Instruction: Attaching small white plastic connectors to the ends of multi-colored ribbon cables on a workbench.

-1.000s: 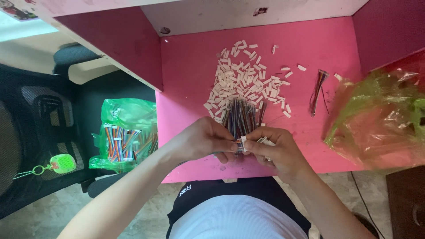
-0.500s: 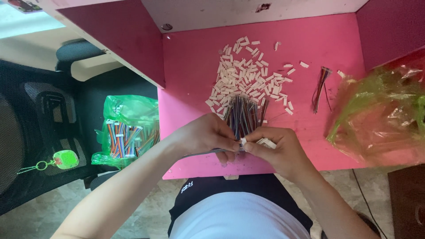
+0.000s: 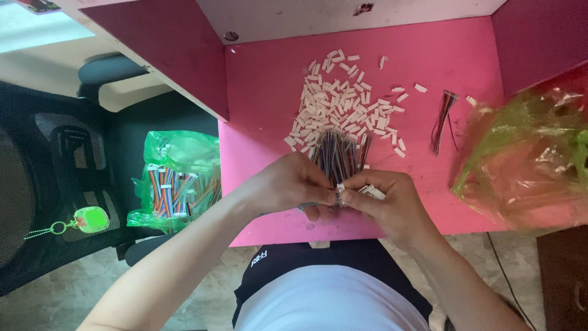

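My left hand (image 3: 293, 184) and my right hand (image 3: 387, 199) meet at the near edge of the pink table (image 3: 269, 92), fingertips pinched together on a small white connector housing (image 3: 340, 189). My right hand also holds a few more white housings (image 3: 373, 192). Just beyond my fingers lies a bundle of multicoloured ribbon wires (image 3: 337, 153), fanned toward me. Behind the bundle spreads a pile of loose white connector housings (image 3: 343, 107).
A single wire harness (image 3: 442, 119) lies at the right of the table beside a crumpled translucent green bag (image 3: 527, 153). Left of the table, a green bag of coloured wire harnesses (image 3: 177, 181) rests on a black chair. A green keychain (image 3: 90, 219) hangs lower left.
My hands stay together at the table's near edge, with only small finger shifts around the white housing. The view has moved slightly.
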